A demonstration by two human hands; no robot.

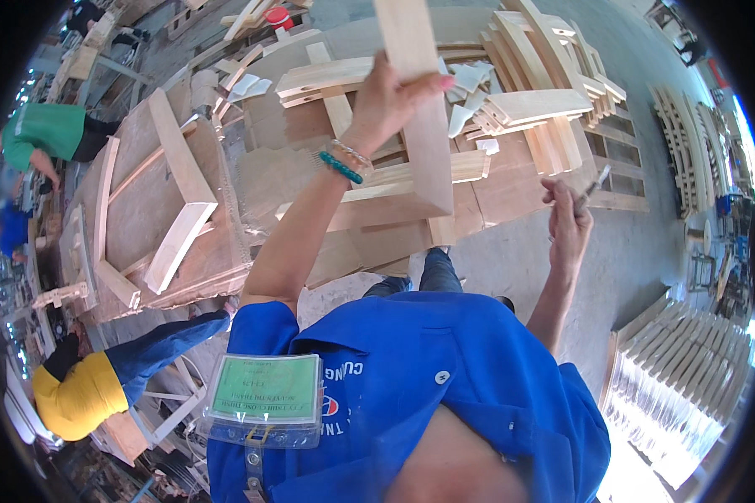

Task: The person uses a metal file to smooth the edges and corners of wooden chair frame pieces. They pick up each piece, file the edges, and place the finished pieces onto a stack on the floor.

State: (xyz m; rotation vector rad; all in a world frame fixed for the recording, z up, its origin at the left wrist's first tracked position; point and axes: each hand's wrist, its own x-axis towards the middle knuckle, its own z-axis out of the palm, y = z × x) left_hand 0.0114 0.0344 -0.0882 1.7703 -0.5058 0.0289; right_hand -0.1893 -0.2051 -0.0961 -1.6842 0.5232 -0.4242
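My left hand [392,94] is raised and grips a long pale wooden board [424,126] that stands nearly upright above the workbench [512,189]. A green bead bracelet sits on that wrist. My right hand [569,220] is held up to the right, closed around a thin dark tool [590,186] that looks like a pencil or small blade. Below the board lie more light wooden pieces [394,194] joined at an angle. My blue shirt [445,386] fills the lower middle.
Stacks of cut wooden parts [545,109] cover the bench. A brown board with frame pieces [155,201] lies left. A person in yellow [80,394] crouches lower left; another in green [46,134] stands far left. Slatted panels [684,386] lean lower right.
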